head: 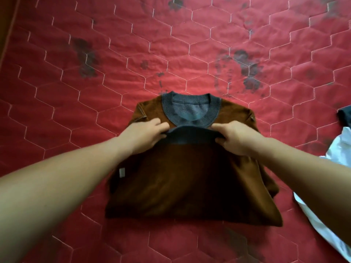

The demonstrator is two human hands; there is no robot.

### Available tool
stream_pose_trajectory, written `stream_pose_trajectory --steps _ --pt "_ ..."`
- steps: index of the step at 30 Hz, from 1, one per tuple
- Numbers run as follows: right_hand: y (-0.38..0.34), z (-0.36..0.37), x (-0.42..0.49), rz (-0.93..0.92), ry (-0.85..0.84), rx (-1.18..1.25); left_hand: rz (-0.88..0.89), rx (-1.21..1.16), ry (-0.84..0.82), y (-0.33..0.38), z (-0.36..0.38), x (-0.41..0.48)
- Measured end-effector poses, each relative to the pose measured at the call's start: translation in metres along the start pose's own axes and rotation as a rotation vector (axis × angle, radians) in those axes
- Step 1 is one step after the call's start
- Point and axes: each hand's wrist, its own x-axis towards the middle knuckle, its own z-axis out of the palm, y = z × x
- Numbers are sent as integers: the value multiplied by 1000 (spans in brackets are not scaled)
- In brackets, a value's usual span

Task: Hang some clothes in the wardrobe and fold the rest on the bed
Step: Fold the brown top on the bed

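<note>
I have the brown sweater (pixel 190 177) lying on the bed, on a red quilted cover (pixel 76 76) stitched in pale hexagons and marked with faded dark print. The sweater lies flat with its grey ribbed collar (pixel 191 111) at the far end. Its lower half is doubled over toward that collar, so the grey hem band (pixel 190 134) sits just short of the neckline. My left grip (pixel 146 135) is pinching the left end of that hem band, thumb on the near side and fingers curled over the edge onto the brown cloth beyond. My right grip (pixel 237 139) is pinching the right end in the same way, with one finger reaching out along the top of the band. Between the two the hem arches up a little rather than lying flat. Both forearms run in from the near corners of the view. A small white tag (pixel 122 172) shows at the sweater's left side, near the folded edge. To my right, partly behind my right forearm, a white garment (pixel 340 150) lies crumpled on the cover. Farther along that same edge I can see a bit of dark cloth (pixel 344 114), cut off by the frame.
</note>
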Motion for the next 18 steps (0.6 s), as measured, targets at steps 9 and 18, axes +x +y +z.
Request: stream_pose_trajectory --steps 9,18 --pt "23 -37 60 281 194 -442 -431 276 53 -32 -38 72" --pt "-9 107 -38 257 -141 -233 -297 204 -150 15 96 -24"
